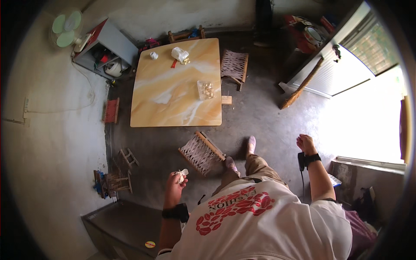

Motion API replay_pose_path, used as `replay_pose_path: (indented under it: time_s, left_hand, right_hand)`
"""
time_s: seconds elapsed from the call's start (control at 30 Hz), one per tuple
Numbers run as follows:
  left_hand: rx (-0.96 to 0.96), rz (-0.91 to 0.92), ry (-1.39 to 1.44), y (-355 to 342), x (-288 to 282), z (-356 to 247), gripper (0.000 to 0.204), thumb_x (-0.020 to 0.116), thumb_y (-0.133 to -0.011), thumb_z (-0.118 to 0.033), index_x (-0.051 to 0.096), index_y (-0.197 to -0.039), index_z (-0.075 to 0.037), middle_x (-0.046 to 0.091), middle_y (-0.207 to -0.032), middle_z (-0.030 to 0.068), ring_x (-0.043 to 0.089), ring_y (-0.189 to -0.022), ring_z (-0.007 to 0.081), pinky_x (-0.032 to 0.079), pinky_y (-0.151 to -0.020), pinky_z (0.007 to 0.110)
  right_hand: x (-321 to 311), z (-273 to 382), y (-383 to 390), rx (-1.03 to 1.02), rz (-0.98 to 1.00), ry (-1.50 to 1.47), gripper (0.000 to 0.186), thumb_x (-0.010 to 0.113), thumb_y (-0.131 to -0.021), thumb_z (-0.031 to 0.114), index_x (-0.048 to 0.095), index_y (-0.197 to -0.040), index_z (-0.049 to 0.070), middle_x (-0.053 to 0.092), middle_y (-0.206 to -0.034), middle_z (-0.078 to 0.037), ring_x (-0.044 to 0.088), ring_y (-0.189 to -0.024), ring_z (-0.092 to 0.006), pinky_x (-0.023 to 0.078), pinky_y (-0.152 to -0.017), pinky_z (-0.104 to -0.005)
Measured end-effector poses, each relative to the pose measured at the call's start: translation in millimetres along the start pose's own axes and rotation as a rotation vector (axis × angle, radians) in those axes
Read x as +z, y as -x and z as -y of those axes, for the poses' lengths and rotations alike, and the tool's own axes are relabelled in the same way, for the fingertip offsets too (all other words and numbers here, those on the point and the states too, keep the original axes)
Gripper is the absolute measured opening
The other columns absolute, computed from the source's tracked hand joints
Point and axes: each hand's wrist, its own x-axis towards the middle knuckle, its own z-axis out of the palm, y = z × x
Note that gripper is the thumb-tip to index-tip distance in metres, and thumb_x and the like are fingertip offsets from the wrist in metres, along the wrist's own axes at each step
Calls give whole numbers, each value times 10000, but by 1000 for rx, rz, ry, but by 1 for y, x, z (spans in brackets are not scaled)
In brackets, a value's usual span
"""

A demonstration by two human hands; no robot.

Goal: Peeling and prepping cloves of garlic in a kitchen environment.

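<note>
My left hand (pixel 176 182) is closed round a white, papery thing that looks like a garlic bulb (pixel 182 175), held low beside my body. Out to the right, my right hand (pixel 306 144) has its fingers curled in; whether anything is inside them is hidden. Ahead stands a marbled yellow table (pixel 164 110). On it are a clear container (pixel 200 92) with several pale round pieces, a white plastic bag (pixel 179 53) beside small yellowish bits, a red strip (pixel 173 64) and a small white item (pixel 154 56).
A woven folding stool (pixel 200 154) stands just before my feet, another (pixel 234 65) at the table's right. A broom (pixel 301 84) leans by the bright open door (pixel 333 69). Small wooden chairs (pixel 119 182) stand left, near a dark chest (pixel 125 221). A fan (pixel 67 28) and grey cabinet (pixel 117 43) are far left.
</note>
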Motion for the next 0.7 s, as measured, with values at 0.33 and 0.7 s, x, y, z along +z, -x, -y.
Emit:
replay_pose_path:
  time_s: [0.33,0.7]
  left_hand:
    - [36,474,-114,-12,109,-6,80,516,-855,-153,499,-910,-98,546,-764,41,533,-620,133,423,-536,232]
    - [-110,704,-456,13,249,73,143,554,-810,-167,478,-931,-156,571,-715,47,543,-540,160,430,-466,268]
  right_hand:
    - [-220,-82,88,-444,-350,347,149,523,-826,240,600,-874,122,398,-575,18,371,-475,-125,374,-438,-311]
    - [-330,-54,281,-353,-770,-258,164,364,-812,27,520,-862,36,523,-572,-48,444,-397,-118,365,-369,-255]
